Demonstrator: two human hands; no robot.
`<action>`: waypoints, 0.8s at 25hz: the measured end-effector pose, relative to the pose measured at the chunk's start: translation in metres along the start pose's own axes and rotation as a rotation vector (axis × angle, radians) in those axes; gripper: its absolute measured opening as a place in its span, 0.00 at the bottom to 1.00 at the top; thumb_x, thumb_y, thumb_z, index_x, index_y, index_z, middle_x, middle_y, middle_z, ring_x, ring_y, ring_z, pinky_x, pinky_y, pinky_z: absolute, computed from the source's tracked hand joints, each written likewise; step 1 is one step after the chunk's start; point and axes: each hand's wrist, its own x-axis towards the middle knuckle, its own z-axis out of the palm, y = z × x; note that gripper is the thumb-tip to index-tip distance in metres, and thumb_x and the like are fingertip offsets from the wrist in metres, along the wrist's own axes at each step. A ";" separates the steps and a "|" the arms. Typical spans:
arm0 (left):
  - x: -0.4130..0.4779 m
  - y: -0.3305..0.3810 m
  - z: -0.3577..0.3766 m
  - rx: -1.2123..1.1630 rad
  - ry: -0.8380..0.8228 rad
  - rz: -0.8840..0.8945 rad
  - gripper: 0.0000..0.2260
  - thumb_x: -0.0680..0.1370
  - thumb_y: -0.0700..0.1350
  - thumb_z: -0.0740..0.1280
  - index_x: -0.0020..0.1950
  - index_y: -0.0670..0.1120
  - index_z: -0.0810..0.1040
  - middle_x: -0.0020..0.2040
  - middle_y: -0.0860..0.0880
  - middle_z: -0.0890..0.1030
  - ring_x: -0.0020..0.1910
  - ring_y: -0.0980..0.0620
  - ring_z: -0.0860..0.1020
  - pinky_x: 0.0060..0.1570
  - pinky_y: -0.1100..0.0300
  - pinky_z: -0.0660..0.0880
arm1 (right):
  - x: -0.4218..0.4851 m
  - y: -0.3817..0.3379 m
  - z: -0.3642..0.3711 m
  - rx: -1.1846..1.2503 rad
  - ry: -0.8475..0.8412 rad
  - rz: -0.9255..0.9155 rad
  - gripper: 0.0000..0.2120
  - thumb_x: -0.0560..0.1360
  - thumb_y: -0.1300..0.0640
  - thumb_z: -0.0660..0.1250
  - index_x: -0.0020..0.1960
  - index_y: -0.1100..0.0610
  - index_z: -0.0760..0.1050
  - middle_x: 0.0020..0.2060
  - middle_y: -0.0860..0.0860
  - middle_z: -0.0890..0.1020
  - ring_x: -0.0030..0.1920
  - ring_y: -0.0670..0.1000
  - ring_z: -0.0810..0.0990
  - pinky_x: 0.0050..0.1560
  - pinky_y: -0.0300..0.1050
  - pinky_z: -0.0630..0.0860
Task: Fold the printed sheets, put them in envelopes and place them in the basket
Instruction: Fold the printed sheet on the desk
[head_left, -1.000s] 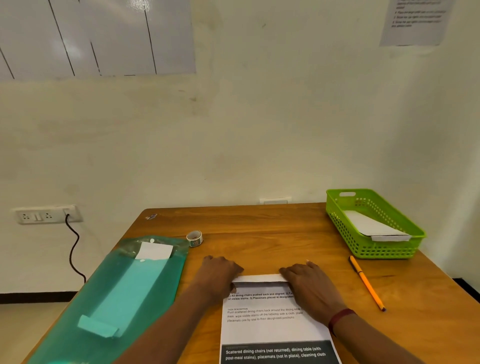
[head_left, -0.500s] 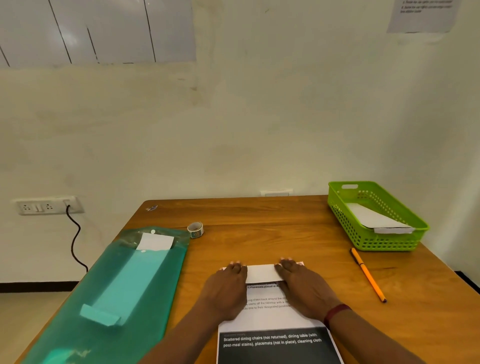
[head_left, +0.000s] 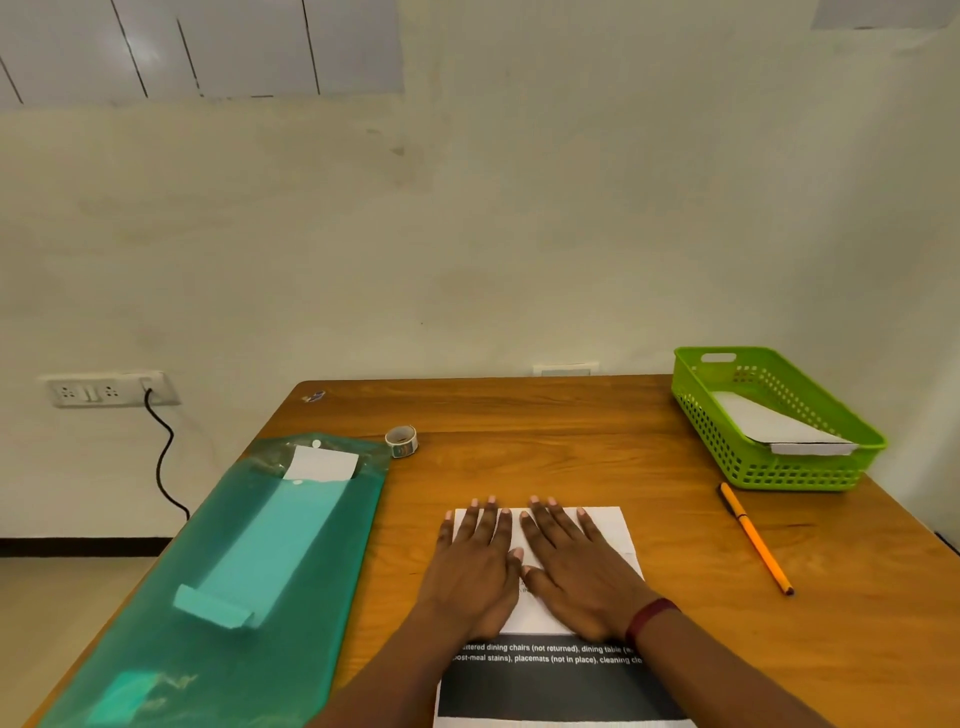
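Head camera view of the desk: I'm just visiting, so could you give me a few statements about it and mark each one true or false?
1. Both hands, the left hand and the right hand, lie flat with straight fingers on the printed sheet. True.
2. The green basket holds nothing. False: what looks like a white envelope lies inside it.
3. The orange pen lies on the table, to the right of the sheet and on the near side of the basket. True.
4. The tape roll sits in the basket. False: it stands on the table, beside the far end of the teal folder.
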 end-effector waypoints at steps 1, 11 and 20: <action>-0.001 -0.001 0.000 -0.022 -0.001 -0.015 0.39 0.72 0.60 0.28 0.80 0.46 0.46 0.81 0.46 0.46 0.79 0.47 0.43 0.77 0.45 0.40 | 0.000 0.001 0.001 0.007 -0.003 0.006 0.37 0.76 0.34 0.32 0.79 0.53 0.40 0.77 0.50 0.38 0.77 0.50 0.36 0.76 0.51 0.37; -0.004 -0.021 -0.007 -0.066 -0.012 -0.061 0.29 0.82 0.61 0.45 0.80 0.50 0.48 0.81 0.51 0.49 0.79 0.51 0.47 0.76 0.47 0.45 | -0.018 0.044 -0.007 0.079 -0.012 0.154 0.45 0.67 0.30 0.27 0.79 0.52 0.38 0.78 0.52 0.40 0.77 0.49 0.38 0.77 0.49 0.41; 0.032 -0.034 -0.048 -0.066 -0.231 -0.046 0.37 0.73 0.68 0.66 0.77 0.54 0.61 0.73 0.50 0.66 0.70 0.46 0.67 0.65 0.42 0.68 | 0.000 0.059 -0.036 0.034 -0.191 0.094 0.40 0.76 0.31 0.52 0.79 0.53 0.50 0.78 0.55 0.51 0.76 0.56 0.55 0.74 0.50 0.58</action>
